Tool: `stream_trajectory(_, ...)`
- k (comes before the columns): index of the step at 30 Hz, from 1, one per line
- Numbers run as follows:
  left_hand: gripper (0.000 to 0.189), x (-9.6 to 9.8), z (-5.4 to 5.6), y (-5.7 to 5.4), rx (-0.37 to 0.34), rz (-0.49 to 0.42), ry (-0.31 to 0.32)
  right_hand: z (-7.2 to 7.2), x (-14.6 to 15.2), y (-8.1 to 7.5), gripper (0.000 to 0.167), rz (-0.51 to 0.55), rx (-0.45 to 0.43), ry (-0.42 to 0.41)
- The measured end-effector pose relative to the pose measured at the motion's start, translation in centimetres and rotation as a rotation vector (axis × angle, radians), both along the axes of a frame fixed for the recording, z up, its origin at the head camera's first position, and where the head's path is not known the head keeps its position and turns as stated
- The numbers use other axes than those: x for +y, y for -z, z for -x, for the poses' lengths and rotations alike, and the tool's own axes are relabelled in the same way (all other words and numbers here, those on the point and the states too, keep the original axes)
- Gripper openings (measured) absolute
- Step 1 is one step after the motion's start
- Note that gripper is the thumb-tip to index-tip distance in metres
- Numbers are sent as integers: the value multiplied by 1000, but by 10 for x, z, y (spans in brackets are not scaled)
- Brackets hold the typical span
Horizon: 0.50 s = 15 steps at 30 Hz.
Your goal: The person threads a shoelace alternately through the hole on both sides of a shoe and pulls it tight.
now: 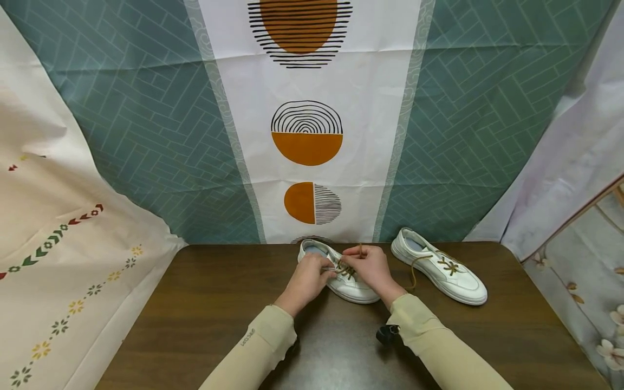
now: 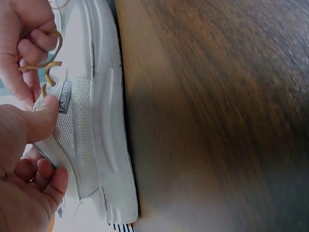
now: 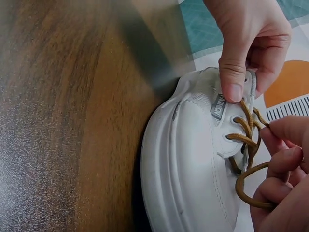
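Observation:
A white shoe (image 1: 358, 295) with brown laces lies at the table's far edge, toe toward the right. My left hand (image 1: 308, 279) pinches the edge of its eyelet flap, thumb beside the small grey label (image 3: 218, 107) and fingers behind the flap. With thumb and forefinger my right hand (image 1: 374, 269) pinches the brown shoelace (image 3: 261, 117) close to the top eyelets. A loop of this lace (image 3: 240, 187) curls out from under the right fingers. Crossed lacing runs through the lower eyelets. The shoe's tongue is mostly hidden behind the flap and the hands.
To the right stands a second white shoe (image 1: 450, 279), its brown lace crossed at the front with a loose end (image 1: 414, 273) trailing onto the table. The dark wooden table (image 1: 214, 314) meets a patterned cloth backdrop (image 1: 322, 135) behind the shoes. Cloth (image 1: 73, 260) hangs at the left side.

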<state>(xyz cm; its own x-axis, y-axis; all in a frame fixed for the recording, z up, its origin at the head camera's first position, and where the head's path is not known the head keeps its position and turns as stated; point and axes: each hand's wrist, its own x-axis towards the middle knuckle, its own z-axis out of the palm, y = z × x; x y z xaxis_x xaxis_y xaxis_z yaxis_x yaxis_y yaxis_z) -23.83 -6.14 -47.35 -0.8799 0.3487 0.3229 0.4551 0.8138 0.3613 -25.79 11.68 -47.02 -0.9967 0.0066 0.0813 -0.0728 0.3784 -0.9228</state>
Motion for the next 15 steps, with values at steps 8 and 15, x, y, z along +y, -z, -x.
stream_trajectory(8,7,1,0,1,23,15,-5,-1,3,-2,11,42,24,14)
stream_trajectory(15,8,0,2,2,12,-3,3,-13,12,-22,12,26,-24,-210)
